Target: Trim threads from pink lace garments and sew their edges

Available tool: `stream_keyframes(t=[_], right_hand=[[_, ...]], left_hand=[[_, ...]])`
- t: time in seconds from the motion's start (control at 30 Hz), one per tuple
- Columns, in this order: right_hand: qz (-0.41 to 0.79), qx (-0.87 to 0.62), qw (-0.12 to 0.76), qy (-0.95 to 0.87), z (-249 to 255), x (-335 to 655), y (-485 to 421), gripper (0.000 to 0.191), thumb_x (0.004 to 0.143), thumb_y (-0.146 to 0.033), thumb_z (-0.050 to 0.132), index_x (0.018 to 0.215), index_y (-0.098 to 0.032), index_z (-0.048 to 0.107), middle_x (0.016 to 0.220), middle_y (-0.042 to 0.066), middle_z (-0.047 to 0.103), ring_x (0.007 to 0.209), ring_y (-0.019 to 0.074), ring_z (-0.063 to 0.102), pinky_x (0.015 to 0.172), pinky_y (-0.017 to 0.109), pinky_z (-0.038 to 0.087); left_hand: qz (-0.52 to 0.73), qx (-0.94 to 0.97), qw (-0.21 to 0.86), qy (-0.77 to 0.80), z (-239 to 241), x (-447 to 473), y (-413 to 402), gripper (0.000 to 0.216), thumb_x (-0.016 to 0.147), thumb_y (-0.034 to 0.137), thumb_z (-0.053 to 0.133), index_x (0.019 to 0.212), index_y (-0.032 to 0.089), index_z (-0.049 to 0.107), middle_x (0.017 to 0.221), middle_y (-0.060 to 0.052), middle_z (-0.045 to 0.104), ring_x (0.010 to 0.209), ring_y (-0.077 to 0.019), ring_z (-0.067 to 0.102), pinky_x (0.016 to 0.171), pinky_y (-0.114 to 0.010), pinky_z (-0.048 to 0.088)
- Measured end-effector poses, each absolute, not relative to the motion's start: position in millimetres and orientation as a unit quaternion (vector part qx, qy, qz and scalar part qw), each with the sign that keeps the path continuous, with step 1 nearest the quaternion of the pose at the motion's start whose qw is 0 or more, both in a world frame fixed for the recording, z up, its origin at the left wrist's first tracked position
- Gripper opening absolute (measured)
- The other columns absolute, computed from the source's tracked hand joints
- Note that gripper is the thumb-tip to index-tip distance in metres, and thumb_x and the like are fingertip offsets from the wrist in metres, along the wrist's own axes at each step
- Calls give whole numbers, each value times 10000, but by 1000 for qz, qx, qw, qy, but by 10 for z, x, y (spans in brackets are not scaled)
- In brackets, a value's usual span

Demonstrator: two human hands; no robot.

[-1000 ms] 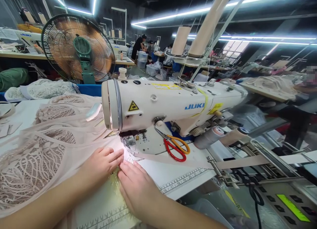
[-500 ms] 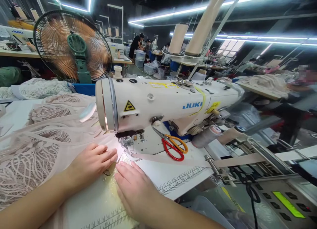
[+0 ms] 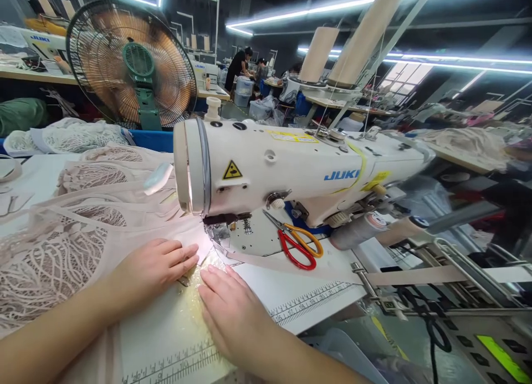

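Note:
Beige lace fabric (image 3: 54,256) spreads over the left of the table and runs under the head of a white sewing machine (image 3: 257,157). My left hand (image 3: 155,265) lies palm down on the fabric's near edge, its fingers laid side by side just short of the needle area. Its thumb is hidden. Flat on a yellowish, shiny patch (image 3: 189,312) of the table top rests my right hand (image 3: 236,312), fingers stretched out toward the machine. A narrow beige band (image 3: 266,260) leads from the right to the presser foot.
Scissors (image 3: 299,245) with red and orange handles lie on the machine bed. Printed rulers (image 3: 311,301) mark the table. Thread cones (image 3: 357,231) sit beside the machine, and a metal band feeder (image 3: 415,287) stands to the right. Behind are a large fan (image 3: 133,68) and a person (image 3: 236,68).
The camera view has shifted, so the machine and fan sit farther right and slightly higher. My hands have stayed almost in place, with a slightly wider gap between their fingertips.

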State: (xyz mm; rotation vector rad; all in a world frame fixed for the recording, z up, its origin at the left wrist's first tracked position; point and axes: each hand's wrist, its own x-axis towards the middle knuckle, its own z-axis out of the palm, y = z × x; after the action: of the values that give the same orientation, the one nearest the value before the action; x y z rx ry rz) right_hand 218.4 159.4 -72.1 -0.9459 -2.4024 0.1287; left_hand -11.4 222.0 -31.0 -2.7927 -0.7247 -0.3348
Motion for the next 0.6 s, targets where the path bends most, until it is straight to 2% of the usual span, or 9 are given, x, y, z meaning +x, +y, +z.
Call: stream_keyframes(t=[0.3,0.6], right_hand=[[52,-354,273,-893,-661,2180,1598,313,941,-218,399,1171,-121,588,1284,120,611,1226,261,524,1078,425,382],[54,-352,277,-892,-690,2187,1586,312,941,-225,401,1173,-125,585,1293,117,605,1239,256,512,1088,423,368]], left_hand=[[-110,-957,105,-246,-344,-144,2299,350,972,129,361,1228,202,589,1280,-27,644,969,-182,619,842,-319,427],[-106,-960,99,-240,-360,-151,2338,359,964,120,374,1243,193,588,1288,-38,639,972,-193,620,849,-337,438]])
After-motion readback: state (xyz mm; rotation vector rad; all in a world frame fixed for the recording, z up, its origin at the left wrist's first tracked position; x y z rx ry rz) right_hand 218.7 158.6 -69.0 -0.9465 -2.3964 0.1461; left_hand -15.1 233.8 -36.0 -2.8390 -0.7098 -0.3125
